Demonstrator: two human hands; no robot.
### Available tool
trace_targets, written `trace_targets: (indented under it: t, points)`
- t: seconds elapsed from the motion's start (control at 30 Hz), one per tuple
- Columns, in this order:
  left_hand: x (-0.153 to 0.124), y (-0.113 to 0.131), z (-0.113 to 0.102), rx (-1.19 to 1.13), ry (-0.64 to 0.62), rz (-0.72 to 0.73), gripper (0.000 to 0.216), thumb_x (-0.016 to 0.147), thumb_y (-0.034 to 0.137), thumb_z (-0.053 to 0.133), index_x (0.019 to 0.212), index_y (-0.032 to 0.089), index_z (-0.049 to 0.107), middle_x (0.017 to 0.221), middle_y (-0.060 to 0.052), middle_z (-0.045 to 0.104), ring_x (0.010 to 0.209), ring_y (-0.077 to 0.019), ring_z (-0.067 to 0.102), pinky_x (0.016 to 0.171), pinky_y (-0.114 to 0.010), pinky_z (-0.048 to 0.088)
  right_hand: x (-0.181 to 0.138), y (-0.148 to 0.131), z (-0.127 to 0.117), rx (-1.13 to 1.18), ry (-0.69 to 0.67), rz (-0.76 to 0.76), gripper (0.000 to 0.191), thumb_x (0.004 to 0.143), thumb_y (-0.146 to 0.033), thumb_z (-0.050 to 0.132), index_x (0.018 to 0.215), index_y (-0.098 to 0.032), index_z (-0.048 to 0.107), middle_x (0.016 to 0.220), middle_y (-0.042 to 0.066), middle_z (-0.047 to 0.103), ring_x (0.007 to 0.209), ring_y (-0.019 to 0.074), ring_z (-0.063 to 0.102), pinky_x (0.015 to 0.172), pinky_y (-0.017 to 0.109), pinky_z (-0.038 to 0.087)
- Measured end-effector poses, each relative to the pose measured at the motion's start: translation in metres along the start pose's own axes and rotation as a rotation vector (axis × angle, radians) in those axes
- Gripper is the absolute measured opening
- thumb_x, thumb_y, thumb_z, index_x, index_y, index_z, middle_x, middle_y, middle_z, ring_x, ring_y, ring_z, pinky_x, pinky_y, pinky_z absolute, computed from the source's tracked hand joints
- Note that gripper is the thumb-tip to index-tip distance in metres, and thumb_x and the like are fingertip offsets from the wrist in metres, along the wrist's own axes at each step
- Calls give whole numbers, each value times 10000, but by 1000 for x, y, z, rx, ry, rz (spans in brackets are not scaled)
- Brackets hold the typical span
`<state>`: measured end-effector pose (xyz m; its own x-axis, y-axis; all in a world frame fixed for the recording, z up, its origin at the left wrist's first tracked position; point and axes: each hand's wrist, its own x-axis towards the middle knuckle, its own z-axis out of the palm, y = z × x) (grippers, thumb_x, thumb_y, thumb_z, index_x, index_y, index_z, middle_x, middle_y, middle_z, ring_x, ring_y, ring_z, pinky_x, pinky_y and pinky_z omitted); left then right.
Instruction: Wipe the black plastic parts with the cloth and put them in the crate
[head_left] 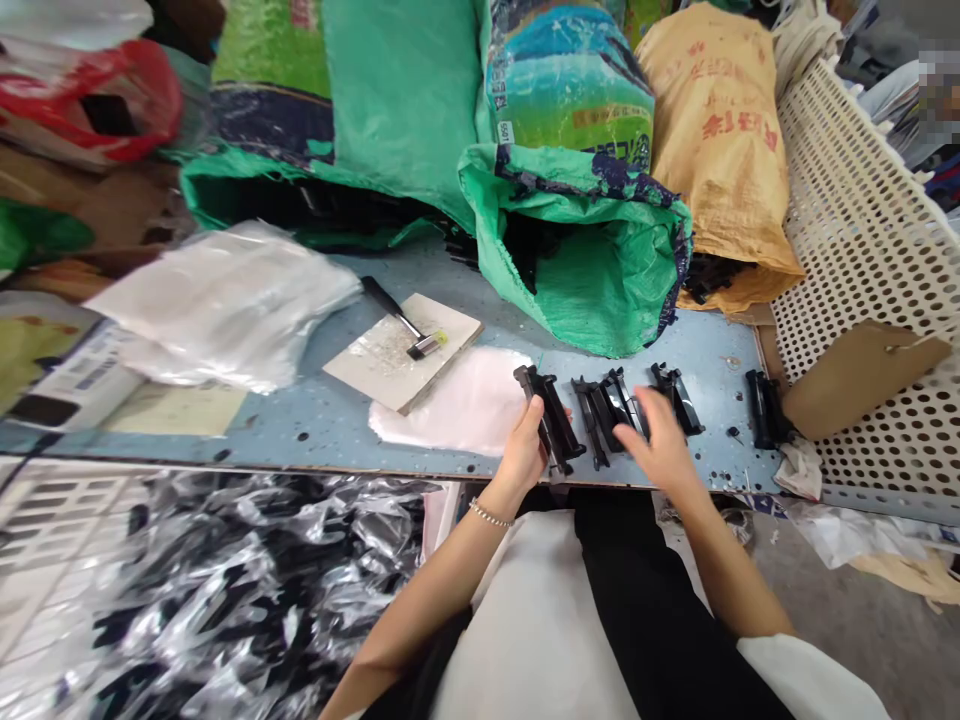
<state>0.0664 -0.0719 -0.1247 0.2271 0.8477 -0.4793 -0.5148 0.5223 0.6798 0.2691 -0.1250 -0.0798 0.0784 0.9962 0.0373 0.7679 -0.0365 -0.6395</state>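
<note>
Parts [552, 425], black, jut above and below the left grip [523, 452].

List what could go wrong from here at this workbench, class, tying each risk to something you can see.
1. The loose black parts lie close to the front edge of the bench, so the right hand might knock one off.
2. The black-handled tool lies on a board with its handle jutting past the edge, so a bump might shift it.
3. Black pieces show at the open mouth of the orange sack; some might slide out.
</note>
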Motion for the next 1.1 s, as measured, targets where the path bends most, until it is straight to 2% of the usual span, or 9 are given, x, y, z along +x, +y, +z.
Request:
trace_targets:
  t: [0.07,0.13,0.27,0.4,0.5,0.67,0.87,1.0,1.1]
  points:
    - [-12,7,-2,-3,12,74,623,802,718,682,1132,199,582,937,-50,722,839,-214,718,720,-334,597,-9,-33,25,297,-197,-23,721,881,-421,710,1528,-263,434,1503,132,546,1309,315,593,1065,502,527]
    - [-18,13,-9,68,25,165,596,874,708,601,1220,225,553,997,-48,713,893,-214,709,780,-356,595,-11,-55,49,479,-306,22,641,845,-366,743,1444,-282,531,1352,78,667,1146,276,685,973,446,576]
    - [-5,32,-44,511,51,482,534,976,634,468,1269,204,584,1204,-116,648,1061,-235,654,944,-416,547,7,-64,74,777,-273,234,404,791,-358,781,1172,-249,701,1004,19,774,880,241,732,776,374,599]
    - [18,52,-80,1195,203,748,235,898,420,673,916,186,662,1062,-148,641,1052,-307,597,1009,-514,472,33,-57,75,1129,-192,358,407,702,-400,863,1041,-227,718,951,40,788,830,236,749,741,361,597]
    - [29,62,-91,1394,141,719,197,921,281,592,742,208,628,932,-127,665,995,-303,606,956,-480,485,46,-61,78,1258,-179,369,383,705,-417,864,994,-209,723,947,51,790,831,224,754,797,381,611]
    - [35,75,-95,1247,23,570,241,882,237,558,654,211,628,934,-78,707,906,-229,656,866,-375,513,65,-75,92,1490,-211,385,348,760,-461,812,961,-191,724,988,71,789,918,235,751,932,426,617]
    - [24,80,-92,1202,133,665,100,834,159,579,757,196,629,818,-46,654,783,-193,627,763,-329,524,88,-89,126,1669,-263,509,298,800,-420,758,965,-176,714,986,77,790,936,234,748,959,424,623]
    - [10,87,-89,1546,62,804,232,857,41,498,884,182,681,1061,-125,691,962,-258,652,869,-395,555,92,-86,138,1647,-214,567,242,794,-345,773,923,-153,703,945,94,794,888,215,758,884,335,639]
    - [5,93,-87,1789,92,773,360,886,25,448,1078,177,712,1273,-148,663,1064,-284,656,897,-407,575,79,-73,123,1672,-215,510,200,802,-279,757,940,-148,695,957,94,789,878,197,749,830,309,638]
